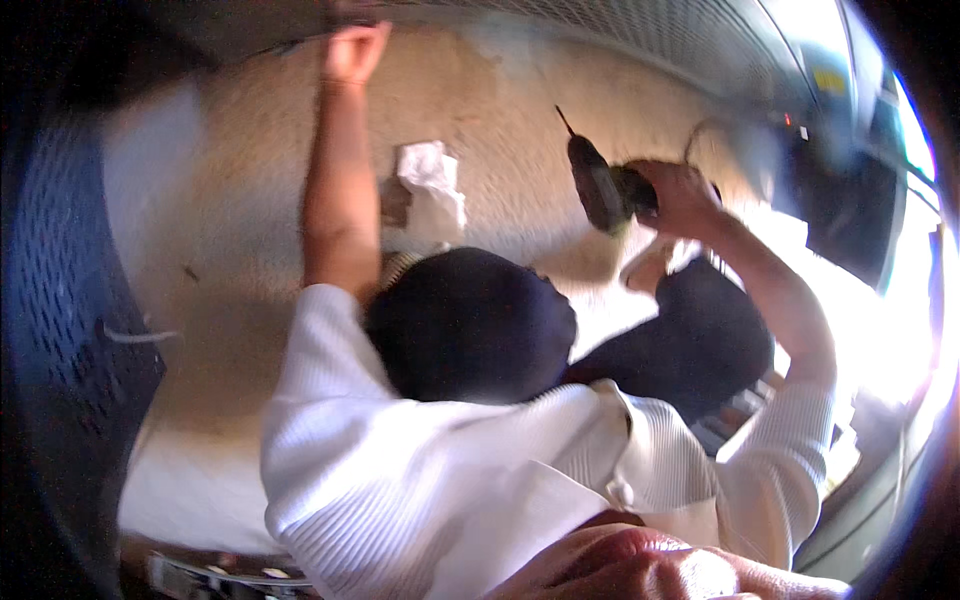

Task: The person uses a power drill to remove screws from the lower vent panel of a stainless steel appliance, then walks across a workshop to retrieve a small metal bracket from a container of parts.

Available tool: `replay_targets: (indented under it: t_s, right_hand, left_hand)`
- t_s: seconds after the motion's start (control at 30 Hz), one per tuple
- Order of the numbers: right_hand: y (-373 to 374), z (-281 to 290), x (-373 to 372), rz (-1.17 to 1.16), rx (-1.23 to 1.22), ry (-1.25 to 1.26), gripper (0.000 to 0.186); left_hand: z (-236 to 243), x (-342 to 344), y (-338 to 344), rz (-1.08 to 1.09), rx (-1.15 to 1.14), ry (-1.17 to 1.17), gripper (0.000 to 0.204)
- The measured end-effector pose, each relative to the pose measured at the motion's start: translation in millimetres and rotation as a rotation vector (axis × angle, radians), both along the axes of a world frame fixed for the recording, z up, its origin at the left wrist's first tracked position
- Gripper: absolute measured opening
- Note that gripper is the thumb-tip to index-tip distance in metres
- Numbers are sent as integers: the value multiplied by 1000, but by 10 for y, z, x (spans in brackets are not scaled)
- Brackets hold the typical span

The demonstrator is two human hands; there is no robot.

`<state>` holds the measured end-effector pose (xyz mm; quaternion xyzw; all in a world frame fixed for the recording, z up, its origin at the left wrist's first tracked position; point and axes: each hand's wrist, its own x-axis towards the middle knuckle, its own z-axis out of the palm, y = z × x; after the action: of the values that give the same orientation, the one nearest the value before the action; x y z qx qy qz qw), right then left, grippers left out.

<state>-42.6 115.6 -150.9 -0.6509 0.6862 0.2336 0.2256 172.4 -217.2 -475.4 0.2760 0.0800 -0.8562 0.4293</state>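
Along the left edge, a dark blue perforated panel (55,270) curves with the lens, a thin pale strip (140,337) crossing its border. Next, your left arm (343,190) stretches straight ahead, seemingly for reach or support; whether your left hand (355,55) grips or merely rests cannot be told, its fingers blurring against a dark edge (355,13). Nearer the middle, a soft, creased white sheet (430,180) lies on the mottled, sandy-brown floor (500,90), beyond your dark-clad knee (470,325). Farther right, the dark power drill (595,185) is raised, its slender bit aimed forward and slightly left. Your right hand (685,195) wraps the drill's handle, probably to balance its bulk and hold the bit clear of your legs. At upper right runs a fine grey lattice (720,65).
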Motion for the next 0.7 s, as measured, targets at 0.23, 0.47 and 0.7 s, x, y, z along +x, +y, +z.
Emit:
replay_targets:
  t_s: [0.23,0.47,0.7]
  right_hand:
    - [749,-315,-532,-164,132,-155,41]
    - [1345,-551,-1558,-120,-183,-271,41]
    - [1863,-753,-2915,-388,-488,-226,53]
  left_hand:
    - [-91,247,-60,-42,-330,131,61]
    - [1005,-111,991,-1089,-395,-560,30]
    - [1229,-1774,2127,-1708,-1617,-1083,28]
